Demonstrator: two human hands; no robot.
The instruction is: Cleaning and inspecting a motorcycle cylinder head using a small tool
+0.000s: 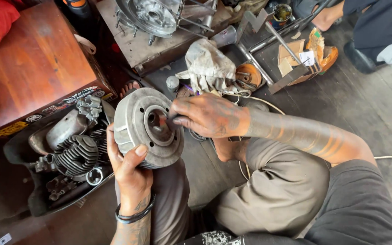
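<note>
While the left hand [130,174] cups the grey flywheel [147,127] at frame centre to steady it, the right hand [207,115] pinches a small tool into its hub.

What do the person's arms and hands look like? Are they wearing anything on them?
Both arms are bare, with no sleeves or gloves. The left hand has a dark band around its wrist and tattoo markings below it. The right hand and forearm carry dark tattoo patterns and look smudged with grease.

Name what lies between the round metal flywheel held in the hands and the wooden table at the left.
In the head view, a finned engine cylinder and other metal parts lie between the flywheel and the wooden table.
</note>
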